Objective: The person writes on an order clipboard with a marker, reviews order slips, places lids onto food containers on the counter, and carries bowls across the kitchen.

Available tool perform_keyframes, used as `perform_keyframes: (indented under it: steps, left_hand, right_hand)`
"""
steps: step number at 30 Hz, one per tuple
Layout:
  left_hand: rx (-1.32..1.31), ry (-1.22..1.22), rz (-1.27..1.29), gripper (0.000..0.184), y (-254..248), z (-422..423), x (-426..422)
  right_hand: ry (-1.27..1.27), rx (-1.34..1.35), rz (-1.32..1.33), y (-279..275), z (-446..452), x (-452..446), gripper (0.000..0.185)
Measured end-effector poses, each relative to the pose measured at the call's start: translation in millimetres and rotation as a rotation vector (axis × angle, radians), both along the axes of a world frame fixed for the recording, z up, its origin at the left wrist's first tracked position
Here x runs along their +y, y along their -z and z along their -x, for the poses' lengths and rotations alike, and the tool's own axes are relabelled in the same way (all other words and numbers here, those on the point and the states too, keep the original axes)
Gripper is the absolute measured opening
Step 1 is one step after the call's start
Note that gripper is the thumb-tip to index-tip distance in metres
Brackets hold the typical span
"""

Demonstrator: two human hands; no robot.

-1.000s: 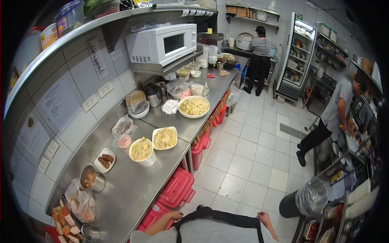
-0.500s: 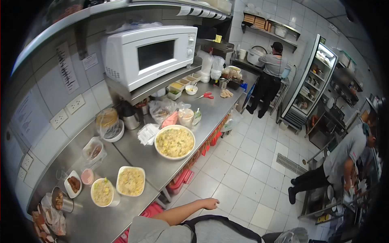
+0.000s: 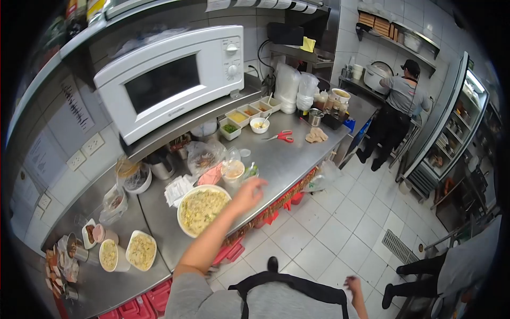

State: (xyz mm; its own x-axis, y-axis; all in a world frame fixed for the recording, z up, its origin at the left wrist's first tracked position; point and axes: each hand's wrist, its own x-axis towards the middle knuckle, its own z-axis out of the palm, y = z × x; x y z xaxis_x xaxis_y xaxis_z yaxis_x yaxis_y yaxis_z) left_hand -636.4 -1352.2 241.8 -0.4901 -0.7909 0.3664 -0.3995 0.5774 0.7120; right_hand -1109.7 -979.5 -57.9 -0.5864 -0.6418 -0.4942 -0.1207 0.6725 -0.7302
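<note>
My left hand (image 3: 248, 196) reaches over the steel counter (image 3: 281, 165), fingers apart and holding nothing, just right of a large round bowl of yellow rice (image 3: 203, 208). Beyond it stand a lidded cup (image 3: 232, 171) and a pink cloth (image 3: 211, 174). Low at my right side, over the floor, hangs my right hand (image 3: 352, 283); its fingers are loosely curled and small in view. Farther left on the counter are a square bowl of rice (image 3: 142, 251) and a round tub of rice (image 3: 109, 256). Red scissors (image 3: 281, 136) lie near a small white bowl (image 3: 260, 125).
A white microwave (image 3: 170, 80) sits on a shelf above the counter. Condiment containers (image 3: 237, 117) stand below it. One person (image 3: 398, 101) works at the back by a large pot; another person (image 3: 467, 266) is at the right edge. Red bins (image 3: 143, 305) are under the counter.
My left arm has swung up from over the floor to above the counter, beside the round bowl. The view has moved closer to the microwave. My right hand is back in view.
</note>
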Motion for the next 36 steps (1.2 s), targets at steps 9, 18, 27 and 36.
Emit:
perform_keyframes:
  steps: [9,18,27,36]
  left_hand:
    - [-1.163,-0.658,-0.256,0.057,22,-19,-249]
    - [-1.387,-0.675,-0.447,0.069,58,-12,-288]
    - [-1.013,-0.838,-0.723,0.081,84,24,-297]
    - [-0.548,-1.174,-0.463,0.082,95,37,-304]
  right_hand:
    - [-0.247,-0.141,0.008,-17,44,-135,0.019]
    - [-0.296,0.036,-0.705,32,174,-128,0.018]
    - [-0.620,0.609,0.047,-27,279,-513,0.023]
    - [-1.121,0.446,0.723,-162,59,-749,0.034]
